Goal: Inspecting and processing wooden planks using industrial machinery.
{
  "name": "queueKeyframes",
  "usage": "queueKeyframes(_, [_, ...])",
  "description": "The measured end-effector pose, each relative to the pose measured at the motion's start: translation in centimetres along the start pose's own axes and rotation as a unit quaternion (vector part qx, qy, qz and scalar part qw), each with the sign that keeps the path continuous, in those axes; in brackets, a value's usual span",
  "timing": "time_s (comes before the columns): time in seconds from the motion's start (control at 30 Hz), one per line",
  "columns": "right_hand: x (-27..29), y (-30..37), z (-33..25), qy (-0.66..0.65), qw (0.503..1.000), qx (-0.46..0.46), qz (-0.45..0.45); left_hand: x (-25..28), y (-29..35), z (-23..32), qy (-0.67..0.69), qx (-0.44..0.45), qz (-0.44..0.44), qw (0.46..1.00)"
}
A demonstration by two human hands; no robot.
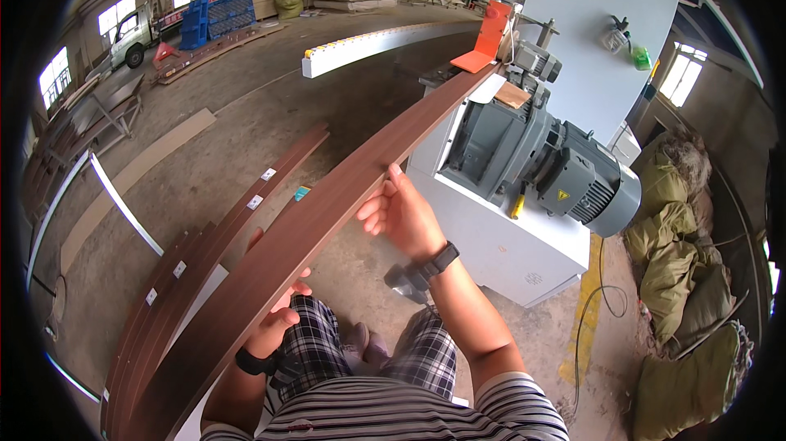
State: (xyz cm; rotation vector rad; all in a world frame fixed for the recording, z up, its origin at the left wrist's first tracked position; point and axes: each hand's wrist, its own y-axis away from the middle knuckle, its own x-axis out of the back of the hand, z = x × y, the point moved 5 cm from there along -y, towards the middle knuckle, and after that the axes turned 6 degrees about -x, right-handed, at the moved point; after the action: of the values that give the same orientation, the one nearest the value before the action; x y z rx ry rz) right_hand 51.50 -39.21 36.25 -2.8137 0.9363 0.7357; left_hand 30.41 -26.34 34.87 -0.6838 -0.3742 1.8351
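A long dark brown wood-grain board [327, 203] runs from the lower left up to the grey machine at the upper right. My right hand [401, 216] grips the board's right edge, thumb on top. Under the board, my left hand [278, 314] holds it from below, fingers curled around its edge. The board's far end reaches an orange guard [490, 36] on the machine.
A grey electric motor [565, 175] sits on a white machine cabinet [499, 244]. More brown boards [205, 253] lie stacked at the left. A white roller rail [385, 40] extends behind. Filled sacks [679, 277] pile up at the right. A cable [602, 294] crosses the concrete floor.
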Motion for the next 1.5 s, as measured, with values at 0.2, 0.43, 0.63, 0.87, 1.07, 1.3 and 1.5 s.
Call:
queueKeyframes(0.2, [0.7, -0.2, 0.0, -0.007, 1.000, 0.005, -0.002, -0.2, 0.1, 0.2, -0.004, -0.006, 0.015, 1.000])
queueKeyframes(0.43, [0.8, -0.4, -0.2, -0.015, 1.000, 0.019, -0.005, 1.5, 2.2, 1.0, -0.007, -0.040, 0.072, 0.997])
queueKeyframes(0.63, [1.5, -1.0, -1.1, -0.030, 0.999, 0.034, 0.003, 3.4, 5.2, 5.0, -0.136, -0.157, 0.130, 0.970])
queueKeyframes(0.87, [1.2, -1.4, -1.3, -0.044, 0.998, 0.048, -0.001, 2.9, 4.3, 3.9, -0.136, -0.184, 0.051, 0.972])
queueKeyframes(1.07, [0.6, -1.0, -1.5, -0.029, 0.999, 0.045, 0.007, 2.3, 3.5, 2.5, -0.170, -0.137, 0.056, 0.974])
queueKeyframes(1.3, [2.0, -1.7, -1.9, -0.028, 0.998, 0.048, 0.017, 6.0, 6.5, 5.6, -0.214, -0.351, 0.036, 0.911])
queueKeyframes(1.5, [1.2, -4.7, -1.6, -0.103, 0.990, 0.085, -0.033, 13.7, 12.9, 10.4, -0.131, -0.278, 0.156, 0.939])
